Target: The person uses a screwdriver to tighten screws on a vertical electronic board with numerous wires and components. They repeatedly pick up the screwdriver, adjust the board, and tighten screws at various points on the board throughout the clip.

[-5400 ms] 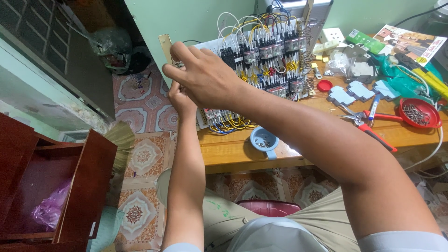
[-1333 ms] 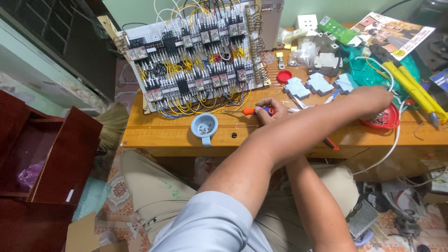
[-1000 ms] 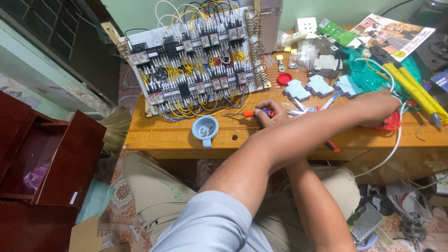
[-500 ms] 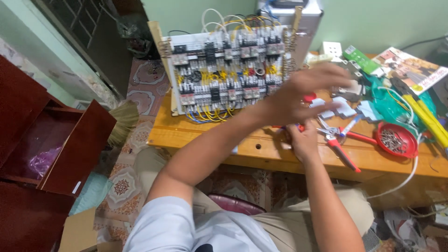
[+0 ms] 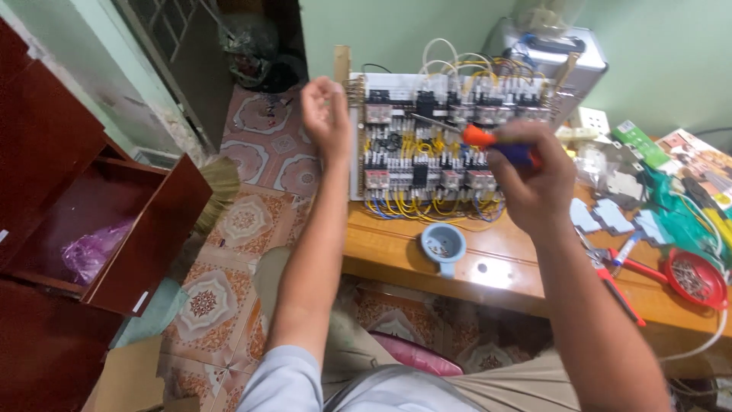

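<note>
Screwdriver (image 5: 499, 145), orange and blue, now lifted off the bench (image 5: 427, 252) in the clenched right hand (image 5: 534, 179), tip toward the wired relay panel (image 5: 450, 145) just beyond. Left hand (image 5: 326, 114) has risen beside the panel's edge, half-curled, holding nothing visible. Work has shifted from bench to panel.

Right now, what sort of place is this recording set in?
Likely a home electrical workshop: a wired relay panel stands on a cluttered wooden bench, the right hand holds a screwdriver, over a patterned tile floor.
</note>
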